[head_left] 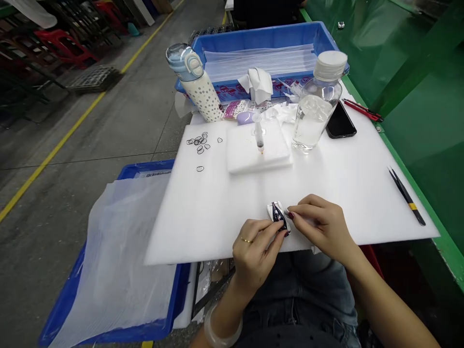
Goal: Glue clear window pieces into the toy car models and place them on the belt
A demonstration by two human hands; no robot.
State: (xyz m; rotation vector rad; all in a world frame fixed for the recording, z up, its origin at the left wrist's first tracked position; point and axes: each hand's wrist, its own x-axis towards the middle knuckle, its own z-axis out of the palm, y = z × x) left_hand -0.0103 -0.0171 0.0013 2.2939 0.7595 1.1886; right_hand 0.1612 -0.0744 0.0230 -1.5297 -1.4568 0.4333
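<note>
My left hand (255,249) pinches the near end of a small black and white toy-car-like piece (277,212) between thumb and fingers, just above the white foam sheet (203,212). At the piece's right side, my right hand (319,222) has its thumb and index fingertip pressed together; whatever lies between them is too small to name. Beyond the hands, a syringe (258,135) with an orange tip rests on a thick foam block (239,154). Several thin black rings (200,140) lie on the sheet at the left.
Black tweezers (406,195) lie at the right. A clear bottle (313,116), a phone (340,121), a red cutter (362,110) and a dotted flask (203,94) stand or lie farther back. Blue bins (261,36) sit behind and at lower left. Green metal edges the right.
</note>
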